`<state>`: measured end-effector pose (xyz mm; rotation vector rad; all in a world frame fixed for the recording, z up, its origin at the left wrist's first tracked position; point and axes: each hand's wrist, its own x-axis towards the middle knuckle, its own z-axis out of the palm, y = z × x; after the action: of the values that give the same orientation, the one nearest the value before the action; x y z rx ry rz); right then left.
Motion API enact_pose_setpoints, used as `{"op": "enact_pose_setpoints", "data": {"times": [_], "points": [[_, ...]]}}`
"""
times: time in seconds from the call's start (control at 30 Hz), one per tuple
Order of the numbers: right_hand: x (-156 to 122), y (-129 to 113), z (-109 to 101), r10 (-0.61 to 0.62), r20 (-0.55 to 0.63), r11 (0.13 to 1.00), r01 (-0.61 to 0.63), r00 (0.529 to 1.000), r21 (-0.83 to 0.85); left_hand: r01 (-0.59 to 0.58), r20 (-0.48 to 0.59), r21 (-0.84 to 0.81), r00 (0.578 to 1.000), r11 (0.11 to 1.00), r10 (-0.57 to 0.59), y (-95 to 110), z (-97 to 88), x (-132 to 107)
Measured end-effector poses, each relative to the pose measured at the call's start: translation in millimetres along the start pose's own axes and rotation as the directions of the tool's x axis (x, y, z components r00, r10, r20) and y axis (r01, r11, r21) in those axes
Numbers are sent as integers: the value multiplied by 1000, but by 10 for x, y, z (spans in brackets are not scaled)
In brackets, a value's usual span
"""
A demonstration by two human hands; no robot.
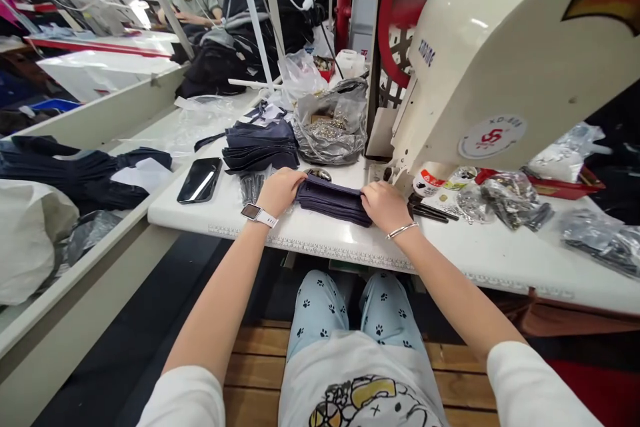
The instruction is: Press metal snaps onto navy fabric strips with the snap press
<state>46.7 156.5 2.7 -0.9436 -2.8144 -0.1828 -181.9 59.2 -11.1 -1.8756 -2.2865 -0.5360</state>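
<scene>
Stack (333, 205) of navy strips sits on table (480, 247), just left of machine (475, 67) and a bit nearer the person than its working end. Long axis runs left-right, roughly along the front edge, right end slightly nearer the person. One end points at the machine's side, the other away from it. Layers show along the near face; top strip's upper edge is raised between the two hands.

Left hand (281, 192), the one farther from machine: thumb and fingers together, pinching the stack's far-left corner. Right hand (387, 205), right by the machine's working end: fingers bent, closed on the stack's right end, thumb side toward the stack. Exact fingertip contact under the cloth: can't tell, hidden.

Around machine: bag (333, 130) of small metal parts close on its left; pile (263, 143) of similar navy strips further left, past the bag; phone (200, 180) left again, well apart from it. Red tray (565, 185) and clear packets (515, 200) to its right.
</scene>
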Motion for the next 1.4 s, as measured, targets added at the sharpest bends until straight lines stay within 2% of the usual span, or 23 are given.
{"op": "enact_pose_setpoints", "data": {"times": [0.1,0.27,0.53,0.9,1.03,1.23,1.4], "points": [[-19,13,42,3,1,1000,-3,1000,-12,-33,-47,-19,998,999,32,1,53,-61],[-128,5,150,-41,49,999,40,998,11,-104,-51,-103,994,989,100,-42,153,-183],[-197,21,167,-48,47,998,46,998,52,-39,-50,-218,998,975,29,-91,203,-182],[-134,52,146,73,38,996,-75,997,43,-46,-97,-217,995,975,26,-95,208,-49],[-153,78,169,12,13,999,-13,1000,35,-49,-111,-212,994,976,25,-97,213,-57],[-249,111,206,-89,34,996,89,995,-6,-159,-121,-206,983,966,136,-134,230,-157],[-317,112,196,-135,12,991,135,991,-8,-176,-143,-194,978,965,150,-167,254,-211]]}}
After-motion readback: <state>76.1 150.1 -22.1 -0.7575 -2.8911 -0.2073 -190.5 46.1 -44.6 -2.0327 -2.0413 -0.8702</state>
